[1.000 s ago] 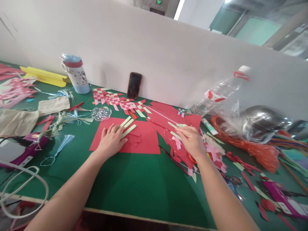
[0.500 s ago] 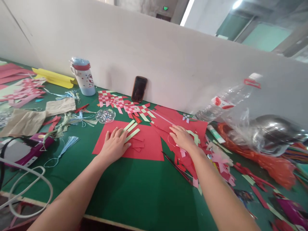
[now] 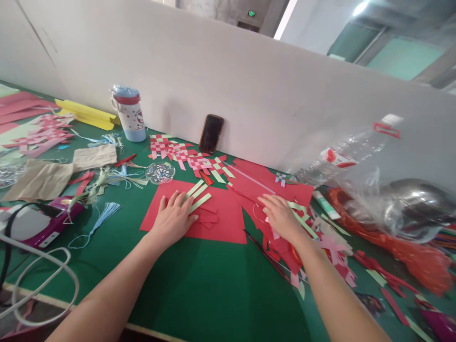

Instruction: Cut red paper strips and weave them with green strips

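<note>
My left hand (image 3: 173, 214) lies flat with its fingers spread on a red sheet of paper (image 3: 231, 216). Pale green paper strips (image 3: 200, 203) poke out past its fingertips, and red strips (image 3: 210, 219) lie beside its thumb. Over the pile of red paper scraps (image 3: 276, 249) on the right rests my right hand (image 3: 280, 213), fingers stretched out and holding nothing I can see. Light green strips (image 3: 302, 221) show at its far side. A dark pointed tool (image 3: 265, 254) lies between the sheet and the pile; its kind is unclear.
Behind are a phone (image 3: 211, 134), woven paper pieces (image 3: 188, 154), a dish of beads (image 3: 160, 172) and a blue-topped bottle (image 3: 131, 114). Tassels (image 3: 101, 216) and a white cable (image 3: 73, 273) lie left. A clear plastic bottle (image 3: 351, 147) and an orange bag (image 3: 402, 247) stand right.
The view has turned slightly, shifting most things rightward. My right hand has slid a little over the scraps, and more green strips show beside it. My left hand stays on the sheet.
</note>
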Demonstrator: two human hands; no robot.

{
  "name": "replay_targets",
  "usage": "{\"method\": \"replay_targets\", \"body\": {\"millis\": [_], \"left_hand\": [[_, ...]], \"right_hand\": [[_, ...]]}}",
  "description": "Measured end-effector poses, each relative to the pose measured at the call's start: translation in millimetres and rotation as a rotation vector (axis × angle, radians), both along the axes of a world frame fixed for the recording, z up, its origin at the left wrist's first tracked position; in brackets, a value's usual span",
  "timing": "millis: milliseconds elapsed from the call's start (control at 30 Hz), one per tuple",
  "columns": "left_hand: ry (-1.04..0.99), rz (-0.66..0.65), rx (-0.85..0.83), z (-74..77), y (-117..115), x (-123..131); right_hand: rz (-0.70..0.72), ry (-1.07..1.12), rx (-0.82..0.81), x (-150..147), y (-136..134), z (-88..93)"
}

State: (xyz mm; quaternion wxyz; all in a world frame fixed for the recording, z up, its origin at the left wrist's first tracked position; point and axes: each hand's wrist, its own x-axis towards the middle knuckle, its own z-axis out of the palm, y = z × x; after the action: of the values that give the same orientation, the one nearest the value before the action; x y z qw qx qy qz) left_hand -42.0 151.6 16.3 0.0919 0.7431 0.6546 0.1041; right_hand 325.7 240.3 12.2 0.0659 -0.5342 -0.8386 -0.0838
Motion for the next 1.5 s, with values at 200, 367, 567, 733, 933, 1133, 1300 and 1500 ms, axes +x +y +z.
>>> {"method": "replay_targets", "body": {"millis": [200, 367, 567, 733, 933, 1133, 1300, 1500], "left_hand": [[-0.007, -0.001, -0.001, -1.8, 0, 0], [-0.029, -0.008, 0.002, -1.5, 0, 1], [-0.062, -0.084, 0.002, 5.9, -4, 6], [-0.083, -0.223, -0.013, 7.6, -7, 12], [-0.100, -0.288, -0.002, 4.9, -5, 14], [-0.106, -0.262, 0.056, 2.1, -3, 16], [-0.102, -0.214, 0.129, 1.7, -3, 18], [-0.117, -0.147, 0.204, 0.1, -3, 21]], "right_hand": [[0.092, 0.005, -0.054, -14, -30, -3.9], [-0.003, 0.031, 0.014, 13, -39, 10.3], [0.059, 0.120, 0.053, -24, -68, 33.1], [0.188, 0.422, 0.098, -96, -94, 34.2], [0.203, 0.635, 0.107, -114, -104, 11.7], [0.161, 0.696, 0.080, -102, -102, 8.7], [0.178, 0.703, 0.052, -103, -104, 8.1], [0.242, 0.584, 0.024, -109, -107, 8.8]]}}
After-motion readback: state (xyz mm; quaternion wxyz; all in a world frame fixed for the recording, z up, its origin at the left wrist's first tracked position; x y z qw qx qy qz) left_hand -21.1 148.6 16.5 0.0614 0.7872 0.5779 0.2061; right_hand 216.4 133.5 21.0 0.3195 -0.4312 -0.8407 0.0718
